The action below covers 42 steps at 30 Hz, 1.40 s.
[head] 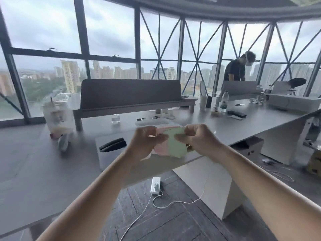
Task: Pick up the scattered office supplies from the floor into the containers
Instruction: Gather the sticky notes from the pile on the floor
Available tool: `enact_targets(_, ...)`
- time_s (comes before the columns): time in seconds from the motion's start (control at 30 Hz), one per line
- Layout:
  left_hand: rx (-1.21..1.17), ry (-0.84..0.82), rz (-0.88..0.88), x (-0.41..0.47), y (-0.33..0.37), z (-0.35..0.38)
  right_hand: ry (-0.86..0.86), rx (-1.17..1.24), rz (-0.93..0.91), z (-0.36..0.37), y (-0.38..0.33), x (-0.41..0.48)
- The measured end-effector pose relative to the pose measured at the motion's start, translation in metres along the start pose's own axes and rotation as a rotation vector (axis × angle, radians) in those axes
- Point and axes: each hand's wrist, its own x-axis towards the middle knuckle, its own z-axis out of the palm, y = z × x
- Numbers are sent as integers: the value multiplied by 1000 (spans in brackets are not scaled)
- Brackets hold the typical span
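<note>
Making out only dimly, at far left on the dark grey desk top [34, 171], a blurred clear plastic bag [58, 117] with what looks like a pale cup and straw inside, too smeared for telling more. Passing next a black, soft-looking folded case [112, 145] lying on a paler desk section, its kind hard to tell. Noting behind it a dark grey fabric divider panel [130, 94] blocking the lower window view, and a clear drinking glass [115, 118] standing at its foot. Holding up in mid-air, over the desk's near edge and well above the floor, a small stack of pale pink and pale green square paper notes [175, 146]. Gripping the pink left side with the curled fingers of the left hand [146, 143] and pinching the green sheet's upper right corner with the right hand [198, 141]. Covering the side edges with both closed hands, so not counting the sheets. Losing both bare forearms at the bottom edge. Looking down between the arms at a white charger block [156, 186] lying on the dark patterned carpet [156, 226], with a thin white cable [173, 202] looping across it and running out past the bottom edge. Finding further right a clear plastic water bottle [224, 101] on the long desk, a person in a dark shirt [233, 70] half hidden behind a pale screen, and a brown cardboard box [315, 164] sliced by the right edge.
</note>
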Motion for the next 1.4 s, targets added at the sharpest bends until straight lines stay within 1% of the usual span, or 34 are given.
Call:
enact_targets(0.13,112,118,-11,28,-29,-36,-48,-22,-75,36,8,52)
enact_targets(0.27,258,169,-6,61,-42,-59,-64,-59,-103,58,20,112)
enact_targets(0.37,319,123,-51,82,-52,-84,-93,-14,-92,71,26,152)
enact_targets(0.4,378,93,-74,86,-57,-95,-88,-9,-80,76,27,164)
enact_targets(0.47,640,16,-130,91,-71,-116,-88,-34,-47,87,28,189)
enact_targets(0.5,770,-25,-151,90,-78,-125,-106,-95,-32,94,29,202)
enact_targets(0.57,934,-89,-159,89,-91,-135,-189,-283,-10,114,29,224)
enact_targets(0.63,1038,-127,-161,88,-104,-140,-304,-460,23,138,28,241)
enact_targets(0.73,1157,-131,-181,92,-122,-147,-473,-737,65,174,29,258)
enact_targets(0.8,1169,-121,-229,94,-131,-154,-535,-804,86,192,35,266)
enact_targets(0.87,1137,-125,-286,97,-137,-158,-551,-853,78,205,42,269)
enact_targets(0.93,1123,-134,-304,100,-143,-160,-532,-975,-11,214,47,267)
enact_targets(1.07,1161,-127,-273,102,-151,-161,-466,-1199,-188,225,53,255)
enact_targets(1.13,1148,-109,-269,101,-154,-162,-414,-1224,-245,223,52,250)
enact_targets(1.2,1135,-98,-261,100,-154,-162,-427,-1231,-299,214,47,249)
enact_targets(1.27,1129,-88,-251,100,-155,-163,-563,-1241,-358,201,44,252)
enact_targets(1.33,1135,-81,-246,100,-156,-163,-766,-1179,-286,195,46,253)
enact_targets(1.4,1140,-84,-244,101,-156,-162,-871,-1190,-238,201,53,254)
